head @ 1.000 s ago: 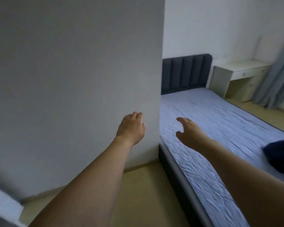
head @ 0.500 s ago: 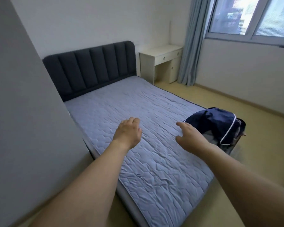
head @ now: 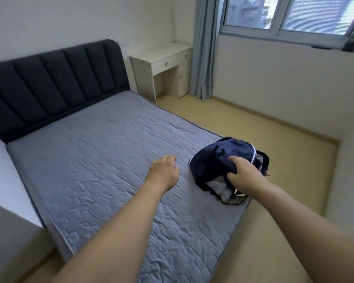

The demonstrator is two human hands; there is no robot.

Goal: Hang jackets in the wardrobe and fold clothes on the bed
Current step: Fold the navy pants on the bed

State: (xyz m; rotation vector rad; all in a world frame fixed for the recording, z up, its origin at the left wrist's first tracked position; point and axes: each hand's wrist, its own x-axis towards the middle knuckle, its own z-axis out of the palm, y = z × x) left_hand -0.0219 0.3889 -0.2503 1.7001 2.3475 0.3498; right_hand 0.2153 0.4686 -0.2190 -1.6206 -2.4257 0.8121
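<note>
A crumpled pile of clothes [head: 217, 158], navy with white piping and grey lining, lies near the right edge of the bed [head: 102, 152], which has a grey quilted cover. My right hand [head: 243, 172] is on top of the pile, index finger stretched over the navy cloth and thumb spread at its near side. My left hand [head: 164, 170] hovers over the bare cover just left of the pile, fingers relaxed and holding nothing.
A dark padded headboard [head: 55, 84] stands at the far end. A white desk with drawers [head: 164, 64] sits in the corner beside a grey-blue curtain [head: 204, 48] and a window [head: 290, 13]. Beige floor runs along the bed's right side. A white wall panel [head: 2, 172] is at left.
The view has swung right from the wall to the bed. Both arms have reached forward, and my right hand has come down onto the navy pile.
</note>
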